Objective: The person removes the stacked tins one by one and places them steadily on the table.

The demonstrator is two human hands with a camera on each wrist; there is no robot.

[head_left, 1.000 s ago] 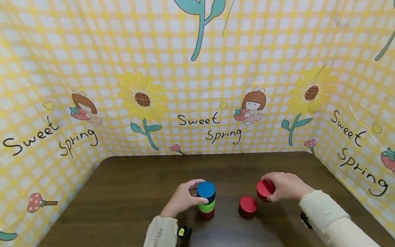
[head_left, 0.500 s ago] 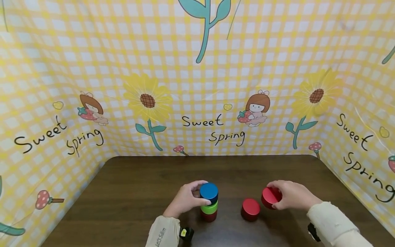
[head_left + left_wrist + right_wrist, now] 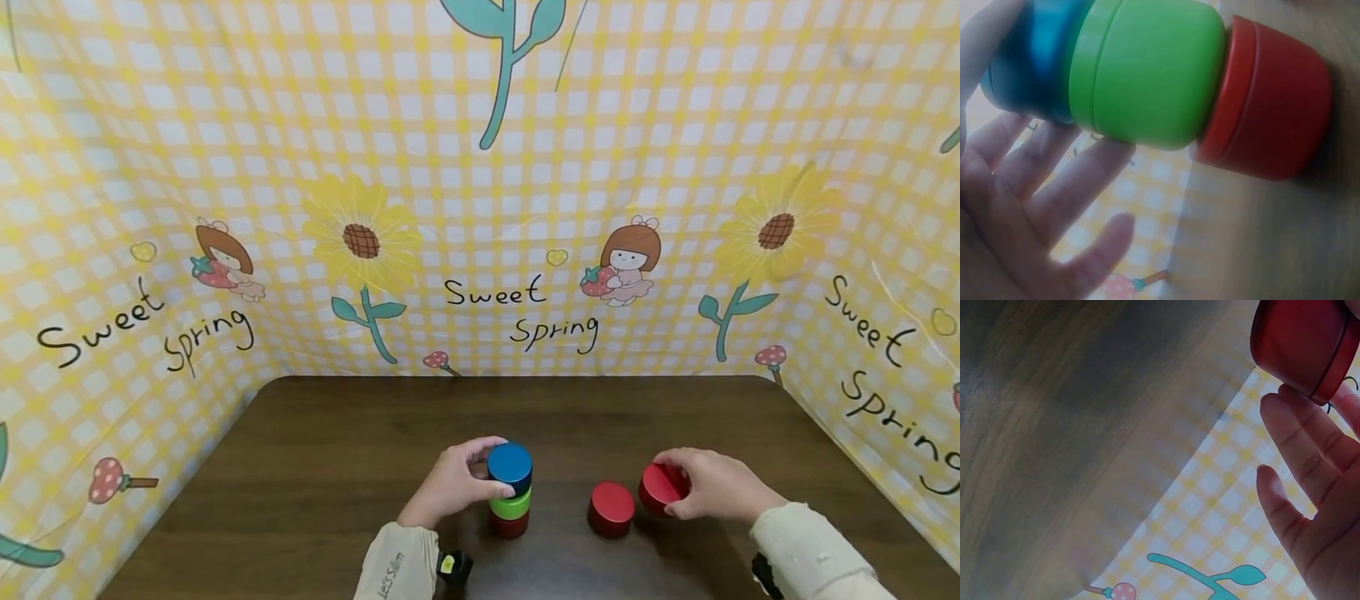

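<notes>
A stack of small round lidded tins stands on the table, with a blue tin on top, a green tin in the middle and a dark red tin at the bottom. My left hand grips the blue tin from the left side; in the left wrist view its fingers also reach along the green tin. My right hand holds another red tin between thumb and fingers. Between the hands, a second loose red tin sits on the table.
The dark wooden table has rounded far corners. A yellow checked cloth printed with sunflowers and "Sweet Spring" hangs round its back and sides. A black wrist strap shows beside the left sleeve.
My right hand has come toward me and slightly right with its red tin. My left hand stays on the blue tin. The whole head view has shifted a little.
</notes>
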